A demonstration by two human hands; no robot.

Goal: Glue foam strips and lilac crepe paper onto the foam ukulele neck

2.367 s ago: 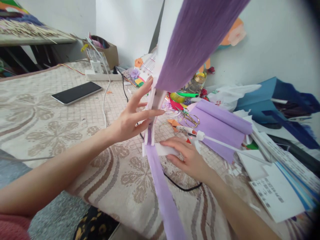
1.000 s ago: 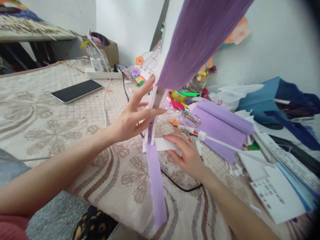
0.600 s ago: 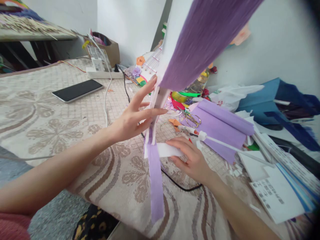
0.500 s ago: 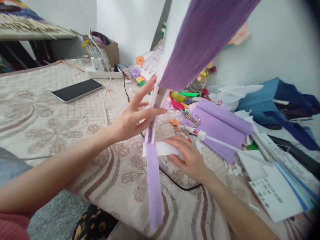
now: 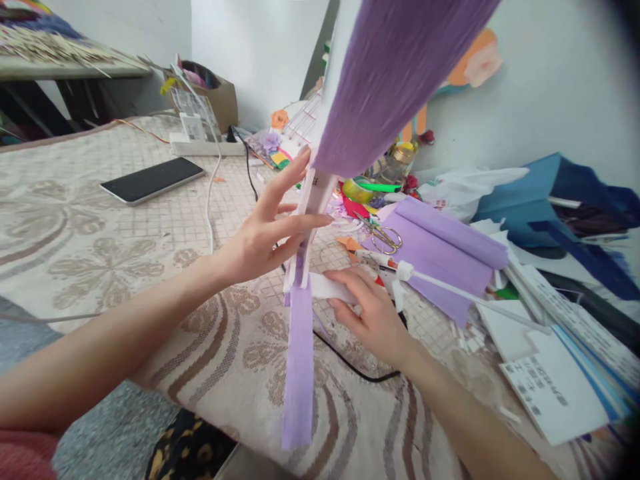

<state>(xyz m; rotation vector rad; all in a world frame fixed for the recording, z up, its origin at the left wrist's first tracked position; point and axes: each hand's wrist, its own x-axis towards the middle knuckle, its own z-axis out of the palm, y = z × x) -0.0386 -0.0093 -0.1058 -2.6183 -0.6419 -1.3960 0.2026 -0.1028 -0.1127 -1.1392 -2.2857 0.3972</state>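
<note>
A tall white foam board (image 5: 316,193) stands upright on the bed, its upper part covered in purple crepe paper (image 5: 395,73). My left hand (image 5: 260,233) lies flat against the board's left side, fingers stretched out. My right hand (image 5: 367,310) grips the white foam base piece (image 5: 325,285) at the board's foot, fingers curled over it. A long strip of purple crepe paper (image 5: 299,363) hangs from the base toward me over the bed's edge.
A roll of purple crepe paper (image 5: 440,250), scissors (image 5: 381,235) and a glue gun (image 5: 400,270) lie right of the board. Printed sheets (image 5: 555,387) sit at right. A phone (image 5: 150,180), power strip (image 5: 200,143) and cables lie at left, a cardboard box (image 5: 215,100) behind.
The hanging purple strip has swung leftward. My right hand has slid slightly left along the base piece. My left hand stays pressed on the board.
</note>
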